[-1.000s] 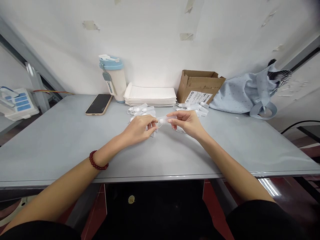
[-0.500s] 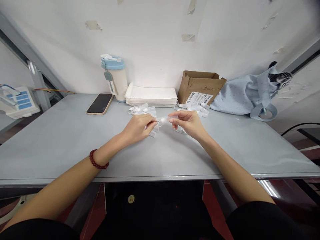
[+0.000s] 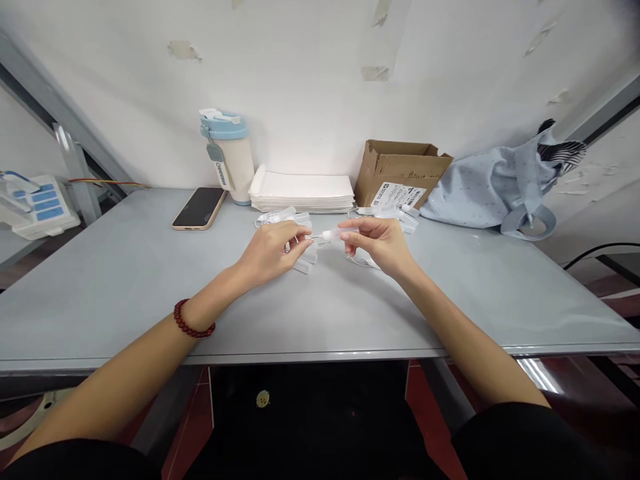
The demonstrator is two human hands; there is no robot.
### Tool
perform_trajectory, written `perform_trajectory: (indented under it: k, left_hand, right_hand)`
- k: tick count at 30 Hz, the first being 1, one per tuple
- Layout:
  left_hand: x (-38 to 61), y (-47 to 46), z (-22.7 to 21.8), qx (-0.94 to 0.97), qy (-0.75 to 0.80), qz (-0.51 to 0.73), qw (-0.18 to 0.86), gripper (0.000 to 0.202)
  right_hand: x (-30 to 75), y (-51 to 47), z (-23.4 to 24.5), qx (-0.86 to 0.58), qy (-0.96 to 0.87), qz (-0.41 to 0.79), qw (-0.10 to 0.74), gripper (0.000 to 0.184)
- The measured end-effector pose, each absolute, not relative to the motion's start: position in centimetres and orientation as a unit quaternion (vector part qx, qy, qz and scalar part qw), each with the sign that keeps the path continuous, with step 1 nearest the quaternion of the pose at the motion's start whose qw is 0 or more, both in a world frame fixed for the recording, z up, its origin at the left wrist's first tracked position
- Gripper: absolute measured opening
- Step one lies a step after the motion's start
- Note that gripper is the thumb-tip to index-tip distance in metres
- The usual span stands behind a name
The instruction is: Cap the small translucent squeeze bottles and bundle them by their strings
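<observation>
A small translucent white tube is held level over the table between my two hands. My right hand pinches its wider body between thumb and fingers. At the other end, the fingertips of my left hand are closed on a thin, wire-like piece that runs into the tube. A loop of pale cord hangs just beneath. Similar white tubes with cords lie in a left pile behind and under my left hand. More of them form a right pile behind my right hand.
Along the wall stand a phone lying flat, a blue-lidded tumbler, a stack of white envelopes, an open cardboard box and a light blue cloth bag. The grey table's front edge runs below my forearms.
My hands have drawn slightly apart, so more of the tube and its thin end shows between them. My left hand has shifted a little to the left.
</observation>
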State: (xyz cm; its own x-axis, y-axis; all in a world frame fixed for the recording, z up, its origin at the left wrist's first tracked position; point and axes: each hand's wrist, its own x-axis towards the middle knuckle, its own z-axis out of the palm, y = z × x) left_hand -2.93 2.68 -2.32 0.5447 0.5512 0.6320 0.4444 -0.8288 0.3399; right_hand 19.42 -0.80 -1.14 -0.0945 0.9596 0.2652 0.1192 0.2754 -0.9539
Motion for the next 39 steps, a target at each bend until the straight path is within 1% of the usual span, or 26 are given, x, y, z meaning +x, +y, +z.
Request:
perform_trajectory:
  k: [5, 12, 17, 22, 39]
  left_hand:
    - [-2.96, 2.75, -2.65, 0.891, 0.248, 0.381, 0.004, 0.017]
    - [-2.84, 2.55, -2.61, 0.894, 0.251, 0.371, -0.027, 0.021]
    - [-2.98, 2.65, -2.47, 0.897, 0.246, 0.368, -0.01, 0.021]
    - [-3.05, 2.75, -2.58, 0.897, 0.254, 0.362, 0.01, 0.016]
    - [-3.01, 2.69, -3.23, 0.915, 0.226, 0.332, -0.036, 0.02]
  right_hand:
    - [19.54, -0.68, -1.3, -0.443, -0.616, 0.409, 0.507, 0.029]
    - [19.35, -0.82, -1.29, -0.443, -0.609, 0.422, 0.505, 0.031]
    - [19.46, -0.89, -1.1, -0.44, -0.613, 0.415, 0.508, 0.029]
    - [19.53, -0.85, -1.06, -0.44, -0.619, 0.413, 0.503, 0.028]
    - [19.16, -1.04, -1.3, -0.454, -0.623, 0.409, 0.488, 0.035]
